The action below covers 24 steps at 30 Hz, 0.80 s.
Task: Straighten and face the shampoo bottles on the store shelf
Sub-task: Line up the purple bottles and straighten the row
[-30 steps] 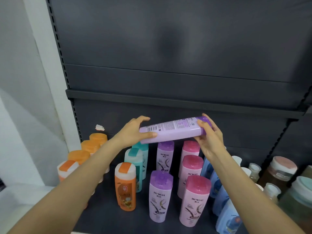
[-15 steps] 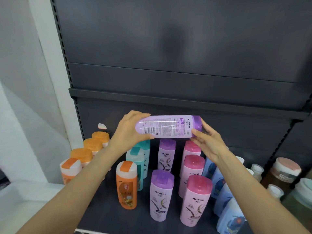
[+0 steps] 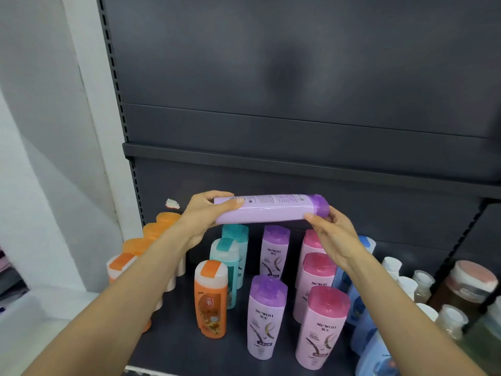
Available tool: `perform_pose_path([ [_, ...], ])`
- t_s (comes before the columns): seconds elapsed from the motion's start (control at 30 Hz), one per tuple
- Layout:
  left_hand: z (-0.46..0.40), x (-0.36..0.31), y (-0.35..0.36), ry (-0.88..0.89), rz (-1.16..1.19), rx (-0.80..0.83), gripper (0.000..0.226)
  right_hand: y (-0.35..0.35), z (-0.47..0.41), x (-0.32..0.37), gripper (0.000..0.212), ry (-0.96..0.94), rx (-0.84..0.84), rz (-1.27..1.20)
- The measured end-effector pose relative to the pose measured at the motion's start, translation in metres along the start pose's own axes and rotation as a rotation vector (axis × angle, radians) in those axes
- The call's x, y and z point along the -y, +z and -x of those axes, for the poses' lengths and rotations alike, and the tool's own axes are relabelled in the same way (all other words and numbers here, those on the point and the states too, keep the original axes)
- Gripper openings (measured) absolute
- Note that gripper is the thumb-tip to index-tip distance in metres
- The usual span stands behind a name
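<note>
A lilac shampoo bottle [image 3: 273, 210] with a purple cap lies level in the air above the shelf rows, cap to the right, its back label turned upward. My left hand [image 3: 202, 215] grips its base end. My right hand [image 3: 332, 234] touches the cap end from below with its fingertips. Beneath stand upright bottles on the dark shelf [image 3: 173, 337]: two purple-capped ones [image 3: 267, 316], three pink-capped ones [image 3: 322, 327], two teal ones [image 3: 227, 264] and an orange one [image 3: 211, 299].
Orange-capped bottles [image 3: 151, 234] line the shelf's left end beside a white wall. Blue bottles [image 3: 363, 294] and white-capped jars [image 3: 406, 283] crowd the right side. An upper shelf lip [image 3: 271, 158] runs just above the held bottle. A scrap of white tape [image 3: 172, 204] sticks to the back panel.
The held bottle has rolled about its long axis, so the label now faces up. My right hand slid down to the cap's underside. The view shifted left slightly.
</note>
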<state>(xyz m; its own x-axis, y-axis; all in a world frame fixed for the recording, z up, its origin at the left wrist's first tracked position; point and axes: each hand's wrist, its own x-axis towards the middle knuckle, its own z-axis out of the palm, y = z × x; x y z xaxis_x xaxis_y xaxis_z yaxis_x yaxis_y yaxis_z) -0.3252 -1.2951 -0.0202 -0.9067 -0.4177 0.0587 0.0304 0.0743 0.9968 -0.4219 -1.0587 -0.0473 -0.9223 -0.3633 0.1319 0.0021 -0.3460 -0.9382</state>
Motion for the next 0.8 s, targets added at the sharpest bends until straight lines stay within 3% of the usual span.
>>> perform_pose_path([
  [0.13,0.005,0.002,-0.005,-0.027,0.093,0.084,0.045,0.003,-0.001,-0.002,0.013,0.018,-0.138,0.125],
  [0.27,0.006,0.006,-0.007,0.011,0.111,0.107,0.041,0.008,-0.002,-0.005,0.034,0.084,-0.261,0.111],
  [0.43,0.004,0.01,-0.005,-0.069,0.254,0.032,0.028,0.013,0.001,-0.005,0.018,-0.025,-0.199,0.016],
  [0.53,0.002,0.018,-0.003,-0.14,0.341,0.038,0.032,0.014,-0.001,0.002,0.017,-0.057,-0.151,-0.037],
  [0.67,0.001,0.026,0.003,-0.233,0.337,0.067,0.034,0.015,-0.006,0.009,0.025,-0.056,-0.12,-0.099],
  [0.8,-0.005,0.034,0.011,-0.317,0.258,0.094,0.034,0.019,-0.009,0.015,0.034,-0.059,-0.192,0.0],
])
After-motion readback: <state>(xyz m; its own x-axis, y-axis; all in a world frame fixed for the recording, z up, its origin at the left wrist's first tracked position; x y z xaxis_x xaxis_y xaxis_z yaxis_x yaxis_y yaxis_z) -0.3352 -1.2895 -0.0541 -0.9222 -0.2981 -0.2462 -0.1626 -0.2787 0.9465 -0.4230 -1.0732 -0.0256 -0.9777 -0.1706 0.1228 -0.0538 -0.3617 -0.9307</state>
